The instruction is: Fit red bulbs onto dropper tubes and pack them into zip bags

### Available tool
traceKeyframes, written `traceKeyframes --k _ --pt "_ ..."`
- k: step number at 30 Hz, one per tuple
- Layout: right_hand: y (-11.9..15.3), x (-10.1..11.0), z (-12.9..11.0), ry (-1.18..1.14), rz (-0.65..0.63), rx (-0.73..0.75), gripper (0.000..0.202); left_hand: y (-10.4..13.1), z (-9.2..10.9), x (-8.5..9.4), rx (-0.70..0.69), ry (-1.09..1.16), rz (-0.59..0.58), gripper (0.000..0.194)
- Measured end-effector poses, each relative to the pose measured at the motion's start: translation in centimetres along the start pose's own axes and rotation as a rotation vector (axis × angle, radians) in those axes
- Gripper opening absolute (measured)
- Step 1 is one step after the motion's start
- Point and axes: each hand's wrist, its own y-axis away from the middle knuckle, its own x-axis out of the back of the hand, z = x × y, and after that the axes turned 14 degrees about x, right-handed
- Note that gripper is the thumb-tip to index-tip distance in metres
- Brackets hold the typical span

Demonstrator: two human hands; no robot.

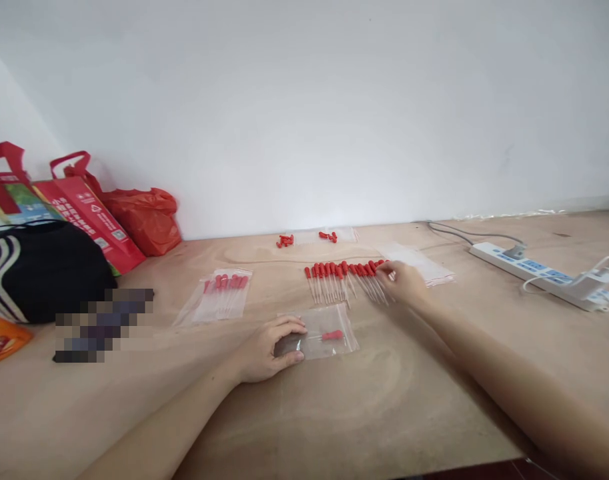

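Observation:
A clear zip bag (pixel 341 348) with a red-topped dropper (pixel 333 335) inside lies flat near the table's middle. My left hand (pixel 274 350) rests at its left side, thumb and fingers apart on the plastic. Beyond the bag runs a row of red-bulbed droppers (pixel 327 270), their clear stems toward me. At the row's right end my right hand (pixel 401 281) has its fingers closed around something I cannot make out, beside the last red bulbs. Filled clear bags (pixel 224 297) holding several droppers lie to the left.
Loose red bulbs (pixel 285 241) lie near the wall. Flat plastic bags (pixel 417 262) sit behind my right hand. A white power strip (pixel 534 270) is at the right. Red bags (pixel 144 220), a black bag (pixel 49 267) and a blurred dark object (pixel 104 327) occupy the left.

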Motion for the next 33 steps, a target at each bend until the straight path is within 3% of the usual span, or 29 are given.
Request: traceKeyframes --k 2,5,11,16,19,23,27,33 --pt "-1.7 0.6 1.9 0.215 0.058 -0.099 0.025 0.0 0.1 0.1 0.002 0.003 -0.006 0.032" --pt "-3.0 0.3 3.4 0.288 0.023 -0.151 0.033 0.0 0.2 0.1 0.004 -0.001 -0.011 0.032" --pt "-3.3 -1.5 2.9 0.249 0.019 -0.279 0.028 0.0 0.3 0.0 -0.011 -0.004 -0.016 0.032" --pt "-3.7 -1.0 2.7 0.16 0.104 -0.338 0.024 0.0 0.3 0.0 -0.021 0.003 -0.021 0.032" --pt "-3.6 0.0 2.2 -0.022 0.241 -0.252 0.026 0.0 0.3 0.0 -0.026 0.028 -0.02 0.025" --pt "-1.8 0.9 0.6 -0.436 0.454 -0.088 0.043 0.1 0.4 0.0 -0.007 0.075 -0.01 0.015" --pt "1.5 0.0 -1.5 -0.726 0.383 -0.103 0.041 0.1 0.5 0.0 0.017 0.069 -0.009 0.015" --pt "3.9 -2.2 -3.1 -1.02 0.341 -0.36 0.025 0.2 0.6 0.2 0.033 0.043 -0.004 0.018"
